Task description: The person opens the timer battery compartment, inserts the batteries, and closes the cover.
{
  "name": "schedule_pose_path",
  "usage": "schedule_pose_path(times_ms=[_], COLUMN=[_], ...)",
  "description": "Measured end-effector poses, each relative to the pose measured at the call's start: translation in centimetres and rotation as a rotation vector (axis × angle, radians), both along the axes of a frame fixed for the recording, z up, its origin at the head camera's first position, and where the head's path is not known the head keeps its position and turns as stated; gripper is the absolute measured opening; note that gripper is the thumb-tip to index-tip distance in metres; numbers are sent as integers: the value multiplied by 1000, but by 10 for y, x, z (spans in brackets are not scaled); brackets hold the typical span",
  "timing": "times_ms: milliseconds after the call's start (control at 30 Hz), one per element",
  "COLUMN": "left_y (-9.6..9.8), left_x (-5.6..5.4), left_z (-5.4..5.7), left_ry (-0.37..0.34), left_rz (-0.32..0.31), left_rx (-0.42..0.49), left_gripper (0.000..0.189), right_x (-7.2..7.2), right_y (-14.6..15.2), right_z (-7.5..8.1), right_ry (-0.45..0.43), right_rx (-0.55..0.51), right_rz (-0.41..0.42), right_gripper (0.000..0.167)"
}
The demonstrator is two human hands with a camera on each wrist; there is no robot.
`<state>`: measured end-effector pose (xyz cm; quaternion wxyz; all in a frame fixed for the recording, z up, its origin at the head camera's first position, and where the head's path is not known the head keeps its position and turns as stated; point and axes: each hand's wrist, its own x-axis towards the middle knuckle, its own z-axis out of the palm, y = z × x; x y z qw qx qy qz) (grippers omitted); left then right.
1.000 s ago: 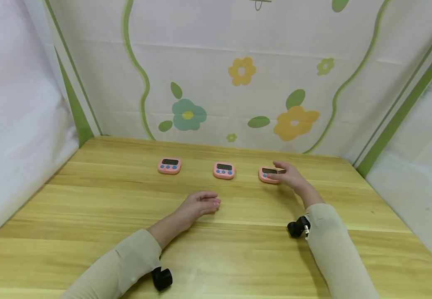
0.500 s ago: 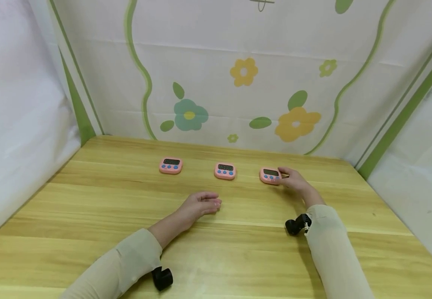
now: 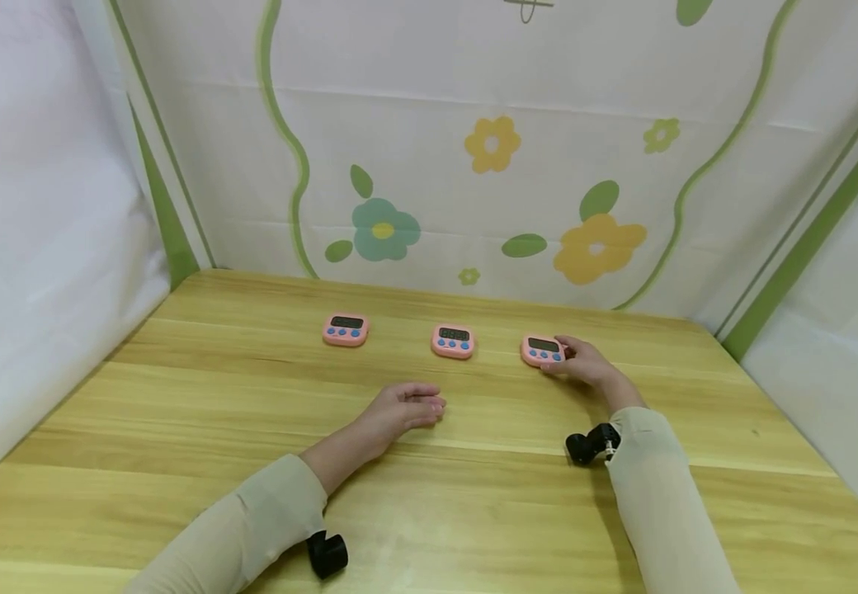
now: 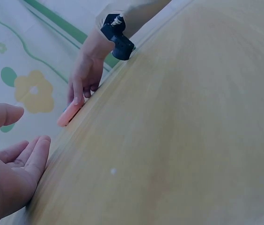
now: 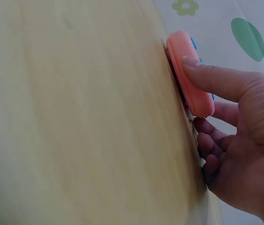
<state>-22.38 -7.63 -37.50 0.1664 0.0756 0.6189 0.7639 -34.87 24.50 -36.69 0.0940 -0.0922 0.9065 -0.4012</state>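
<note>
Three pink digital timers with dark screens and blue buttons lie in a row. My right hand (image 3: 585,363) pinches the rightmost timer (image 3: 539,350), thumb along its near edge and index finger at the far side. In the right wrist view, the thumb presses the edge of this timer (image 5: 190,75), while the other fingers curl by the tabletop. My left hand (image 3: 403,412) rests on the table with loosely bent fingers, holding nothing. It is nearest to the middle timer (image 3: 453,341), which lies beyond it. Farther left is the third timer (image 3: 346,329).
The wooden table (image 3: 488,511) ends at a white cloth backdrop (image 3: 429,165) printed with flowers. White cloth also hangs at both sides. A small black camera is on each wrist, such as the right wrist camera (image 3: 591,445).
My right hand has drawn back slightly from over the rightmost timer and closed its thumb and index finger on its right end. The left hand stays put; the head view shifts slightly.
</note>
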Motion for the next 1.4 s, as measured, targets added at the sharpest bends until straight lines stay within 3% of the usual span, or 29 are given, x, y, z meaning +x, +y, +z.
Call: schedule_pose_path(times_ms=[200, 533, 967, 1400], left_y=[1, 0, 0, -1], left_x=[0, 1, 1, 2], left_z=[0, 2, 0, -1], left_ry=[-4, -2, 2, 9], left_rz=[-5, -17, -17, -8], left_rx=[6, 11, 9, 1], left_gripper=[40, 42, 41, 43], right_x=[6, 11, 36, 67], right_y=[-2, -4, -32, -69], right_z=[-1, -3, 20, 35], right_ry=[44, 30, 131, 123], right_rx=[-28, -109, -179, -297], right_rz=[-41, -146, -56, 75], right_gripper=[72, 78, 69, 62])
